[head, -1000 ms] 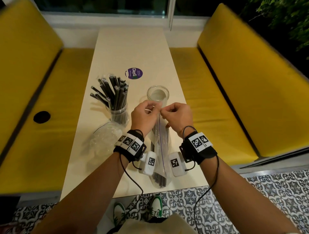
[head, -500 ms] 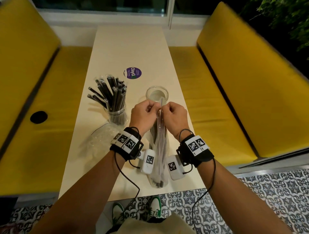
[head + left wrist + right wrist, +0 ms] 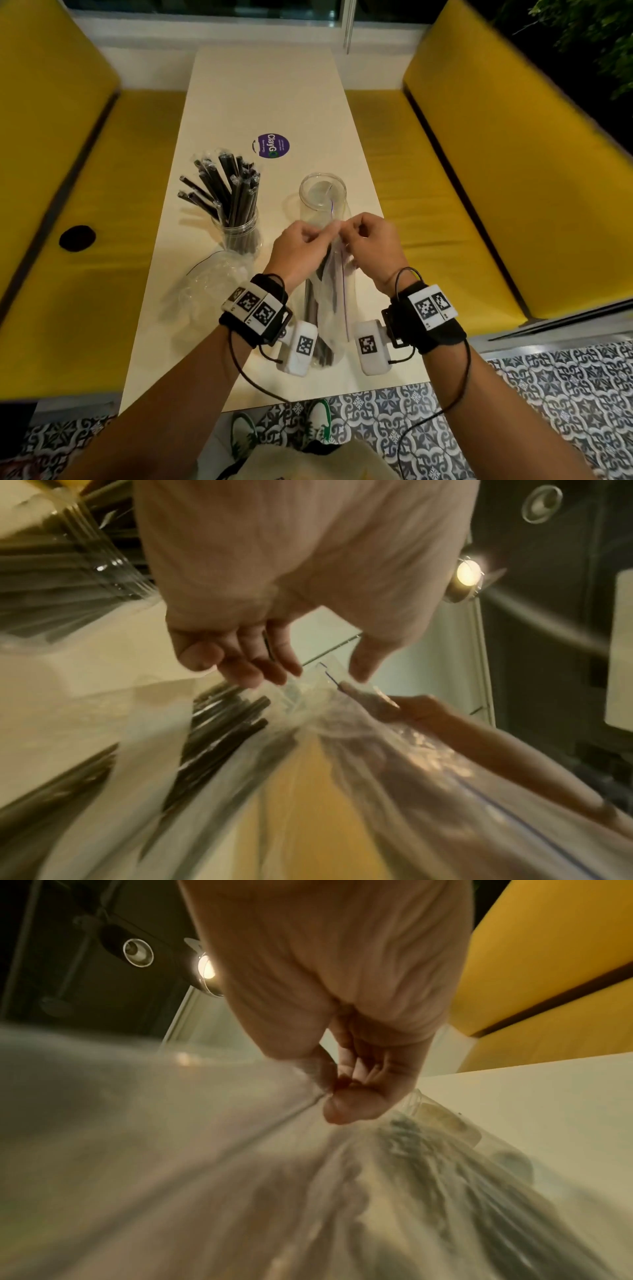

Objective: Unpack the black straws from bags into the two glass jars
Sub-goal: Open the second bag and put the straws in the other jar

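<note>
A clear zip bag [image 3: 330,301] with black straws [image 3: 313,308] in it hangs upright over the near end of the cream table [image 3: 260,96]. My left hand [image 3: 301,245] and right hand [image 3: 368,240] each pinch one side of its top edge, close together. The left wrist view shows the bag mouth [image 3: 318,680] between my left hand's fingertips [image 3: 274,669], with straws [image 3: 219,718] below. In the right wrist view the thumb and fingers [image 3: 339,1096] pinch the plastic [image 3: 205,1150]. An empty glass jar [image 3: 322,202] stands just behind the hands. Another jar [image 3: 239,233] on the left holds several black straws [image 3: 233,192].
An empty crumpled clear bag [image 3: 209,284] lies on the table left of my left wrist. A purple round sticker [image 3: 273,148] sits mid-table. Yellow benches [image 3: 479,192] flank the table on both sides; the left one has a black hole [image 3: 77,238].
The bag's top edge has turned and its mouth has spread slightly between my hands. Both hands stay pinched on it, with the left hand now a little further left.
</note>
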A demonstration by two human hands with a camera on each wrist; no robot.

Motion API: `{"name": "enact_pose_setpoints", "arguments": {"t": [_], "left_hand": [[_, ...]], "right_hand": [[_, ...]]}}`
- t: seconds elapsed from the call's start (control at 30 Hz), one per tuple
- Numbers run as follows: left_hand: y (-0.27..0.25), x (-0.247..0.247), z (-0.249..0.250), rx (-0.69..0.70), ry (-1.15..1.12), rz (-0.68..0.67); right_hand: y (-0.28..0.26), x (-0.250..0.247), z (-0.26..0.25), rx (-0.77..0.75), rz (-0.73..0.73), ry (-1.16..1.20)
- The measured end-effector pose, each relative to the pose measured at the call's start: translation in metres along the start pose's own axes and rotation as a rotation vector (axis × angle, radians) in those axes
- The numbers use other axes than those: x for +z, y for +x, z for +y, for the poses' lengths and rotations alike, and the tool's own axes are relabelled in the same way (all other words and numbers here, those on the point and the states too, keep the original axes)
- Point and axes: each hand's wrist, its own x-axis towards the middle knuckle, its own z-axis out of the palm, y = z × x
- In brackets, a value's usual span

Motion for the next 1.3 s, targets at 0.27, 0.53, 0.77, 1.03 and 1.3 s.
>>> {"name": "enact_pose_setpoints", "arguments": {"t": [0.27, 0.53, 0.77, 1.03, 1.3], "left_hand": [[0.009, -0.021, 0.001, -0.017, -0.333, 0.112], [0.018, -0.018, -0.009, -0.189, -0.826, 0.089], [0.023, -0.016, -0.014, -0.313, -0.701, -0.042], [0.017, -0.008, -0.017, -0.301, -0.390, 0.065], [0.021, -0.015, -0.020, -0.300, -0.453, -0.183]], "right_hand": [[0.008, -0.014, 0.004, 0.137, 0.115, 0.105], [0.005, -0.029, 0.008, 0.114, -0.094, 0.157], [0.008, -0.028, 0.021, 0.159, -0.070, 0.261], [-0.017, -0.012, 0.032, -0.044, -0.513, -0.150], [-0.013, 0.000, 0.048, -0.028, -0.299, -0.100]]}}
